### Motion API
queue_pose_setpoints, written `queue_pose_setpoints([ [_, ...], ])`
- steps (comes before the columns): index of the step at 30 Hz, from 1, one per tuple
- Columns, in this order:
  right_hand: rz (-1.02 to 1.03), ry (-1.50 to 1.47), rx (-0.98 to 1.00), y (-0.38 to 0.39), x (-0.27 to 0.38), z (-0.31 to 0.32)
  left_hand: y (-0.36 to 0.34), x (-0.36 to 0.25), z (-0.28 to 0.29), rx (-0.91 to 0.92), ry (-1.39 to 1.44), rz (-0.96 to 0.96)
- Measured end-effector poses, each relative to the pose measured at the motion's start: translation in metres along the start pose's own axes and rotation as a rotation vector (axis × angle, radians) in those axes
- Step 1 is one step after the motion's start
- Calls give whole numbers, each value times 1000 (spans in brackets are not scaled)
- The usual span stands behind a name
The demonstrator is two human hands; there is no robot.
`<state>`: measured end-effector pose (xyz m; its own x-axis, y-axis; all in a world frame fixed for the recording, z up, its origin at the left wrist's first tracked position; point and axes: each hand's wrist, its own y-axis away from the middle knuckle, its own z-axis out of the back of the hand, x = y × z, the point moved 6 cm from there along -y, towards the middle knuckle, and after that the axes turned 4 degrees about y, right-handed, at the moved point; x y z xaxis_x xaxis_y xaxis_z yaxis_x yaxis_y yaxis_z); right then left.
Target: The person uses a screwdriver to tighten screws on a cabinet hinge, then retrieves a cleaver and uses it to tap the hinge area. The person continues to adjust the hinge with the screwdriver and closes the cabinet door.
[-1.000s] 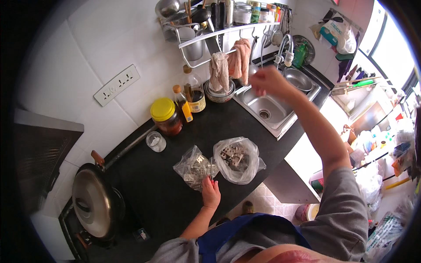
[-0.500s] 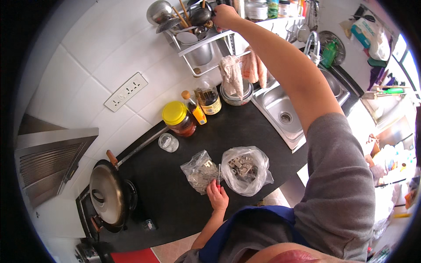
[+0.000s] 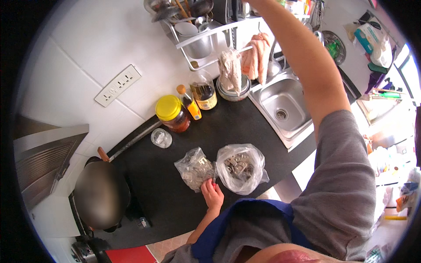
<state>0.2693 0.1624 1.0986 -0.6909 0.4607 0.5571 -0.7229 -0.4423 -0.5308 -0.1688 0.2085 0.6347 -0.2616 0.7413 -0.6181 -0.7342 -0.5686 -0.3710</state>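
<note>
L hand [image 3: 213, 197], bare, is low in view nr the middle; its grip is curled closed, fingers round a small red handle [image 3: 215, 186], mostly hidden. Clock dirs run from this hand. At 11 o'clock, just beside the fingertips, a clear plastic bag of silvery metal pcs [image 3: 193, 172] lies on the black kitchen surface [image 3: 162, 179]. Btwn 1 and 2, right next to it, a whitish see-through plastic bag [image 3: 260, 175] sits w/ its round mouth spread wide, more grey metal pcs [image 3: 239, 167] inside. R forearm [image 3: 294, 39], coming from a short grey sleeve [image 3: 342, 149], stretches up past the white wall rack [image 3: 206, 37] at 12 and leaves view at the top edge; R hand is out of frame, so can't say how its grip stands or what it has. Btwn 10 and 11: a small clear glass jar [image 3: 161, 138]. At 1, farther off: a stainless-steel sink [image 3: 274, 98]. At 9: a big round pan [image 3: 100, 195], blurred.
</note>
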Motion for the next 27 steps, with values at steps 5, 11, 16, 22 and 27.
queue_pose_setpoints([
  [5,21,-52,-87,90,13,100,-2,-2,3,10,-2,-21],
  [11,-252,-28,-129,323,37,208,-1,2,3,-33,36,-110],
  [16,-668,-102,-97,551,43,191,10,9,3,-110,73,-184],
  [22,-1398,-264,-36,789,-36,21,20,29,-4,-163,225,-269],
  [27,-1318,-385,133,846,-93,-35,33,35,1,-161,175,-346],
])
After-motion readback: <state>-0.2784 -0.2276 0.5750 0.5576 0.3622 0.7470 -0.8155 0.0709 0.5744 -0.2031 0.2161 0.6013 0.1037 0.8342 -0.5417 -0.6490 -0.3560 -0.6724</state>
